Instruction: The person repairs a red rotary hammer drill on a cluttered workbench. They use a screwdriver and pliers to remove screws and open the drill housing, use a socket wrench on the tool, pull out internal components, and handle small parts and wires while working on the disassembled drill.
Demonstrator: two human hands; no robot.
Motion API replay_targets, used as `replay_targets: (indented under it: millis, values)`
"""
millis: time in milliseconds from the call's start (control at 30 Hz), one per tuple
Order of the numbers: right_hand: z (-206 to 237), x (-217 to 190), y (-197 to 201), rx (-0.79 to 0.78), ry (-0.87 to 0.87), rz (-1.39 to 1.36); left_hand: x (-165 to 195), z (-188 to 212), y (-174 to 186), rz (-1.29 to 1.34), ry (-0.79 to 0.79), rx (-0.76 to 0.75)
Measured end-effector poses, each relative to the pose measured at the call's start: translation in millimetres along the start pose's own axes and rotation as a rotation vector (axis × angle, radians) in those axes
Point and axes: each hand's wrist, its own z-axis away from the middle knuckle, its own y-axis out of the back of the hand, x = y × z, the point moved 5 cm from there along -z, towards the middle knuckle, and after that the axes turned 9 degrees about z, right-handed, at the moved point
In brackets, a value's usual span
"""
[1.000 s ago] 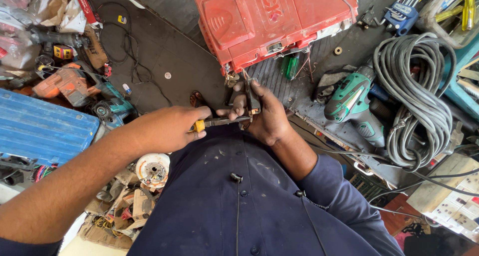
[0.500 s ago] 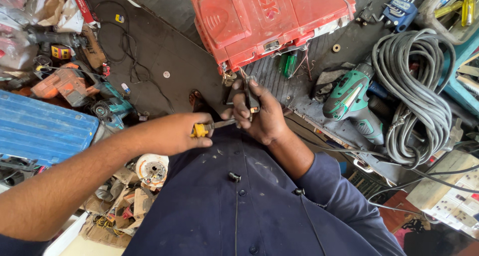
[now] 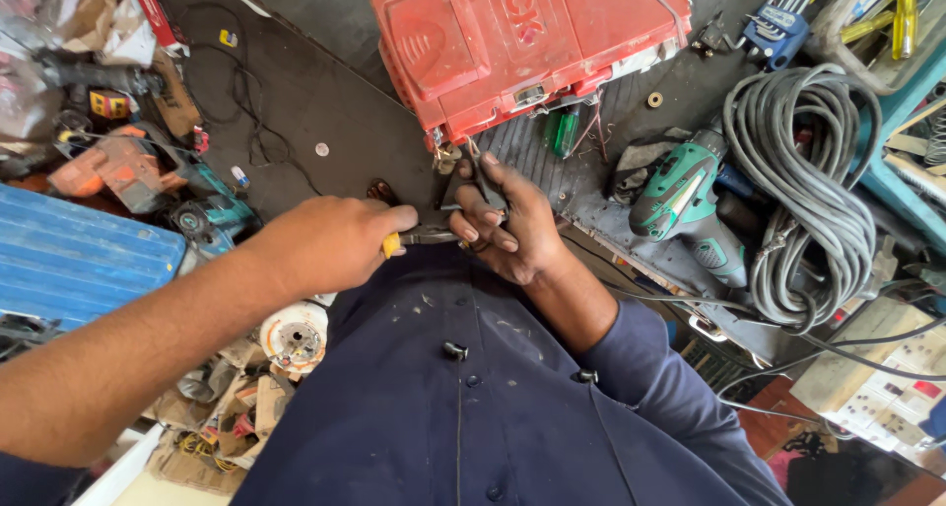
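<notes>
Two hands meet above a dark workbench (image 3: 325,102). Left hand (image 3: 330,242): closed round yellow-handled pliers (image 3: 424,237). Right hand (image 3: 507,220): fingers pinching a small dark part (image 3: 483,186) at the plier tips. Behind: red tool case (image 3: 532,38). Right: green drill (image 3: 685,196), coiled grey cable (image 3: 803,191).

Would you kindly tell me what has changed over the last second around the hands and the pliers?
Very little. The left hand keeps its grip on the yellow-handled pliers, which have edged slightly up toward the right hand. That hand still pinches a small dark part at the jaws. Nothing was picked up or let go. The red case, green drill and cable coil lie as before.
</notes>
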Motion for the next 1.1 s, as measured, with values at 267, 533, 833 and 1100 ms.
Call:
replay_targets:
  millis: [267,533,833,1100]
  values:
    - [0,-4,-1,-0.093,-0.005,0.011,2,-9,9,0.047,0.078,-0.141]
    - [-1,-4,1,-0.173,-0.036,-0.064,-16,-14,-13,0.289,0.101,-0.310]
    - [0,-1,-3,-0.313,-0.182,-0.141,0,-16,-30,0.006,0.066,-0.464]
    - [2,-14,21,-0.322,-0.032,0.362,11,-10,-6,0.141,0.004,-0.471]
